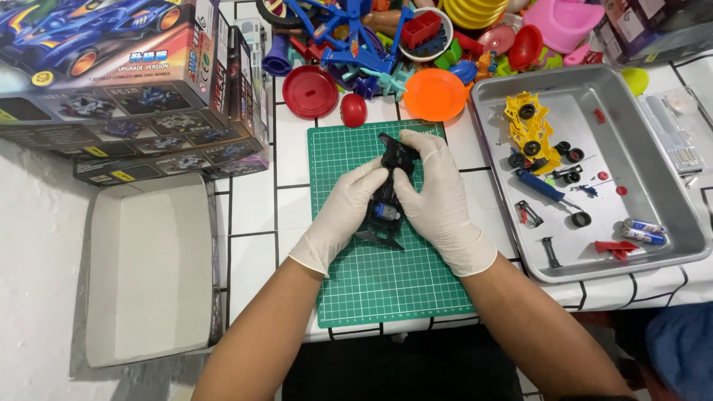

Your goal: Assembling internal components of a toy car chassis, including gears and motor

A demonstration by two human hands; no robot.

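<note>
gloved hands [394,200], black toy chassis [390,189], green mat [371,282]

This looks like a home hobby table for building toy model cars. A green gridded cutting mat [386,275] lies on a white table marked with black lines [252,215]. A shallow metal tray [668,223] holds small car parts, a heap of bright plastic toys [416,44] fills the far edge, and printed cardboard race-car kit boxes [126,82] stand stacked at the left.
</note>
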